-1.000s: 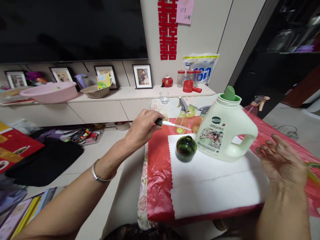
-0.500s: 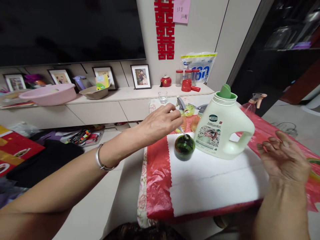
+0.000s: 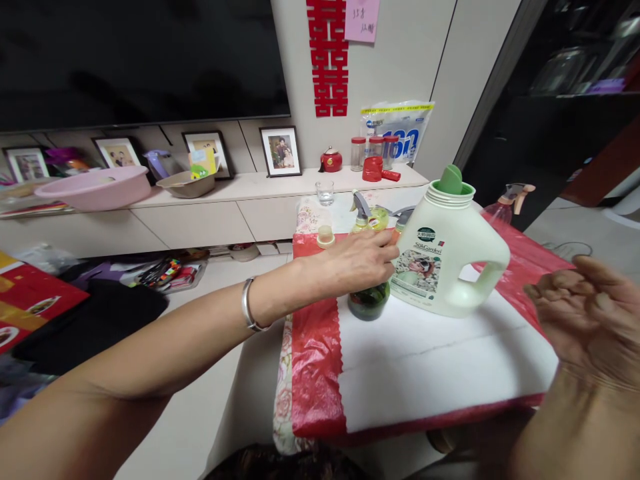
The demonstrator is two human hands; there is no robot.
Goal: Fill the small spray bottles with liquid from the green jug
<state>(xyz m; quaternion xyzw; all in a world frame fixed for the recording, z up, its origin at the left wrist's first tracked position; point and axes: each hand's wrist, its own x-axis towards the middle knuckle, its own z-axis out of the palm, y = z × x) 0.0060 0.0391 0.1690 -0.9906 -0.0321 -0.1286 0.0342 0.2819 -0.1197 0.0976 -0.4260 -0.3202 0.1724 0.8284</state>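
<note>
My left hand [image 3: 357, 263] is closed over the top of a small dark green bottle [image 3: 369, 301] on the white cloth [image 3: 425, 360], fingers gripping the dropper cap, which is hidden under them. Right beside it stands a large pale green jug [image 3: 445, 250] with a green cap and a handle on its right. My right hand [image 3: 587, 320] hovers palm-up at the table's right edge, fingers loosely spread and holding nothing.
The table carries a red plastic cover [image 3: 317, 360]. Behind the jug stand spray bottles [image 3: 367, 217] and a small cap [image 3: 325, 235]. A glass [image 3: 325, 193], jars [image 3: 373, 153] and photo frames [image 3: 280, 151] line the low cabinet. A pink basin [image 3: 93, 187] sits at left.
My left hand carried the dropper from the air down into the green bottle's mouth and now covers its top. My right hand drifted slightly right and up.
</note>
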